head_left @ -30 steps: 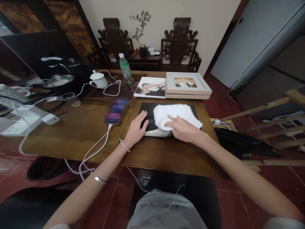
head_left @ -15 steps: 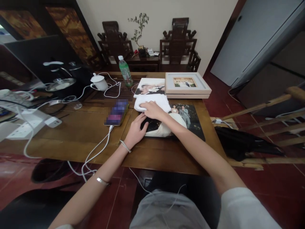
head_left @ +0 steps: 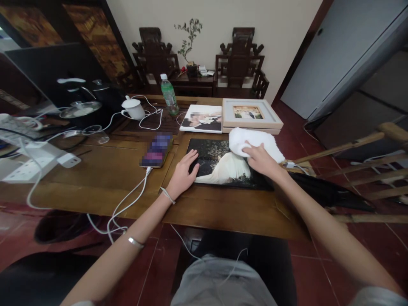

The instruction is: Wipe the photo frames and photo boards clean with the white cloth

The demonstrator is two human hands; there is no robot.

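A dark photo panel (head_left: 210, 157) with a white wedding dress in its picture lies flat on the wooden table. My left hand (head_left: 184, 172) rests at the panel's left edge, fingers stretched out and holding nothing. Under my right hand (head_left: 262, 160) is a folded white towel (head_left: 255, 142), gripped and pressed on the panel's upper right part. The towel and my right forearm hide that end of the picture. Behind the panel lie a white photo book (head_left: 204, 119) and a pale wooden picture frame (head_left: 270, 111), which sits on another pale piece.
Left of the panel a phone (head_left: 157, 149) is plugged into a white cable. Farther back stand a green-labelled bottle (head_left: 169, 95) and a white lidded cup (head_left: 133, 108). A power strip (head_left: 30, 165) and loose cables cover the table's left side. A wooden rack (head_left: 344, 146) stands at the right.
My right hand has slid the towel from the panel's upper left to its upper right, uncovering the left part. My left hand stays at the left edge.
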